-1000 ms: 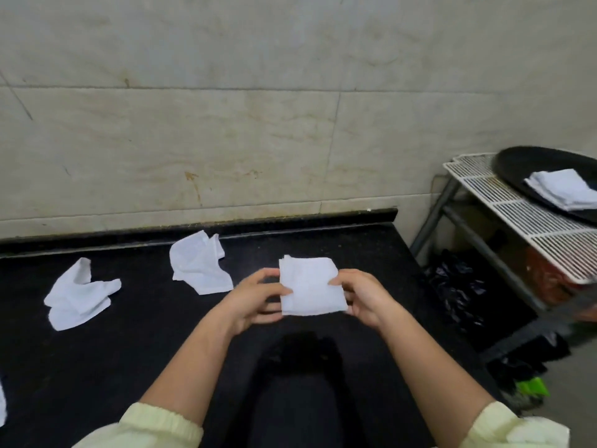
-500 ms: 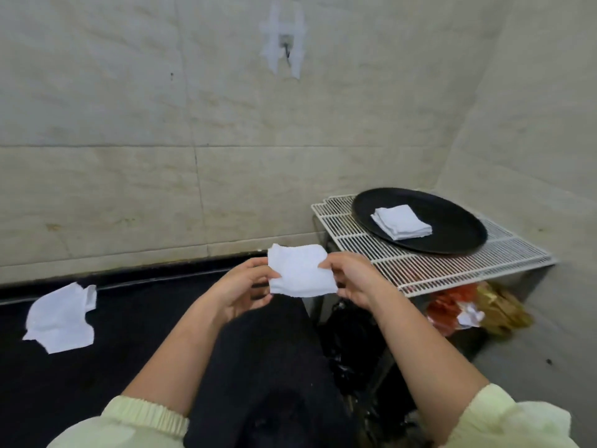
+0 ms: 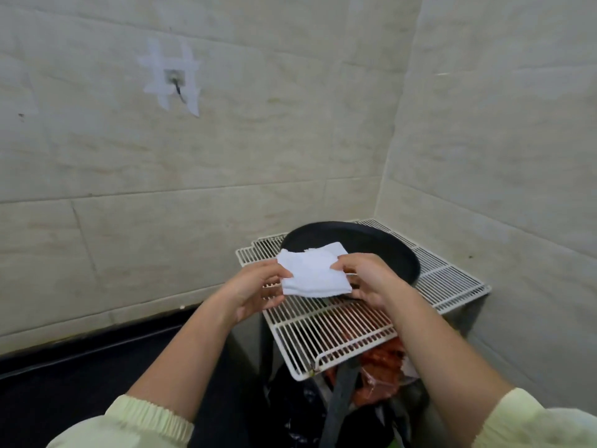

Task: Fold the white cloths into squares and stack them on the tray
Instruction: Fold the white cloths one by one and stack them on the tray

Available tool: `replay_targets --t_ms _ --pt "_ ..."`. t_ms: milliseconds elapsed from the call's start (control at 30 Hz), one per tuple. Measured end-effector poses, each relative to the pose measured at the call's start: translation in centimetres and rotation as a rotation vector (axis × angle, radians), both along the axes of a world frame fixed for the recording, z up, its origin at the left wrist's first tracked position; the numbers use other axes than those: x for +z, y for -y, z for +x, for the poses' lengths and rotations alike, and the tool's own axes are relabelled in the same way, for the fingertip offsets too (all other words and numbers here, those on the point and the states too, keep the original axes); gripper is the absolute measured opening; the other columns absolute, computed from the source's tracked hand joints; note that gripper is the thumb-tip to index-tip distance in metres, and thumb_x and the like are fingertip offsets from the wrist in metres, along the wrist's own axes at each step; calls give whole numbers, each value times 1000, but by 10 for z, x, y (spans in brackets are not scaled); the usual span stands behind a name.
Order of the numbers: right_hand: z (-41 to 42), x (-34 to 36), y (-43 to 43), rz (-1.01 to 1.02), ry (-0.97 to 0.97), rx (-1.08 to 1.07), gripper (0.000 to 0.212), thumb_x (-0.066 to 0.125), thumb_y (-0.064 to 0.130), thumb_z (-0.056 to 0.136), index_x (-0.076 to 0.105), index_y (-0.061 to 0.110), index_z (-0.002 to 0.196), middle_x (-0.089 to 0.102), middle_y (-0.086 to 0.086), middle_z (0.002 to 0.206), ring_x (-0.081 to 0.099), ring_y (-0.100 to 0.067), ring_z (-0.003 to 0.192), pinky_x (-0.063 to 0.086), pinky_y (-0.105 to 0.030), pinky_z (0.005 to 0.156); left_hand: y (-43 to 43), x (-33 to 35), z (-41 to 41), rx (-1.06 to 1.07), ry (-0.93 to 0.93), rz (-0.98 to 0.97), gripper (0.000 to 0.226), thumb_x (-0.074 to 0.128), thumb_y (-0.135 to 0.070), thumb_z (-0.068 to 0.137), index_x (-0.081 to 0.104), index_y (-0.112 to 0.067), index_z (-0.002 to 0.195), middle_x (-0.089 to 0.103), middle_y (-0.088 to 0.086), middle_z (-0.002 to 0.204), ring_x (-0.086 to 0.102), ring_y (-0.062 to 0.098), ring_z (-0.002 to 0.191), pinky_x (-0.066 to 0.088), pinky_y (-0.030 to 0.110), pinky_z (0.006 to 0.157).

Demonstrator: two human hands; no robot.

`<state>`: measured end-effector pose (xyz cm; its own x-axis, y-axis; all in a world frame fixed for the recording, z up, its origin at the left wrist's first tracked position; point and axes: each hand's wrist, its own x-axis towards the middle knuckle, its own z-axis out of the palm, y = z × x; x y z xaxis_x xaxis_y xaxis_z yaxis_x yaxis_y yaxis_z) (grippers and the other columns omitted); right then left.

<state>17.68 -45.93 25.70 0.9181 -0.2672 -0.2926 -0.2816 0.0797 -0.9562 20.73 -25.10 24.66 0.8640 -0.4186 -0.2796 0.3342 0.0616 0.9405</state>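
Note:
A folded white cloth (image 3: pixel 312 273) hangs over the near left part of the round black tray (image 3: pixel 371 244). My left hand (image 3: pixel 255 289) pinches its left edge and my right hand (image 3: pixel 368 279) pinches its right edge. The tray rests on a white wire rack (image 3: pixel 329 328) in the corner. A white edge (image 3: pixel 328 248) shows just behind the held cloth; I cannot tell whether it belongs to it or to the stack on the tray, which my hands and the cloth hide.
Tiled walls meet in a corner right behind the rack. The black counter (image 3: pixel 97 376) lies at the lower left. Under the rack sit red-orange packets (image 3: pixel 381 360) and dark bags (image 3: pixel 300 412). A taped hook (image 3: pixel 176 80) is on the wall.
My view has swung right, from the counter to the rack. Both hands have carried the folded cloth to the right and forward, from above the counter to above the tray.

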Motion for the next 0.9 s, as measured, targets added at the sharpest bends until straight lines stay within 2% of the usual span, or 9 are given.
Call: replay_targets --t_ms 133,233,400,533,633,767,900 --pt "39 1 37 -26 4 -21 25 65 5 80 67 8 105 68 -11 101 64 -23 88 52 -32 67 39 2 37 1 19 10 9 65 -12 87 62 -16 94 64 -2 73 59 10 60 51 20 51" --pt "68 1 59 -68 5 -21 15 65 6 79 71 11 92 63 -6 84 56 -19 75 46 -30 67 61 2 63 9 -4 -5 10 64 -8 87 62 -15 93 65 -2 66 59 10 55 51 20 50" --pt "112 -6 91 -77 -7 -25 17 63 3 81 71 7 95 63 -7 81 57 -19 70 46 -28 63 94 -5 100 42 -40 -7 22 66 -7 85 60 -13 105 63 4 84 61 14 64 52 20 52" --pt "130 -18 106 -85 -55 -37 21 65 4 79 71 5 98 66 -10 84 60 -22 77 49 -30 65 109 -13 112 71 -55 4 28 68 -8 83 60 -11 110 62 8 93 62 17 69 53 22 54" --pt "136 -25 111 -94 -77 -27 16 66 4 78 72 10 91 66 -8 83 60 -21 77 50 -30 66 116 -18 115 83 -47 25 24 67 -6 85 60 -11 107 63 8 88 62 16 66 53 22 53" --pt "139 -32 110 -94 -84 -2 21 67 4 81 73 10 100 69 -8 86 62 -19 77 52 -30 70 117 -23 114 107 -39 82 15 65 -5 87 61 -11 100 64 6 80 63 16 64 56 25 55" --pt "137 -36 107 -148 -97 50 14 65 3 83 72 12 91 69 -9 88 64 -19 79 53 -30 69 115 -29 111 140 -59 139 13 63 -4 87 62 -10 99 66 10 91 65 20 71 57 26 55"
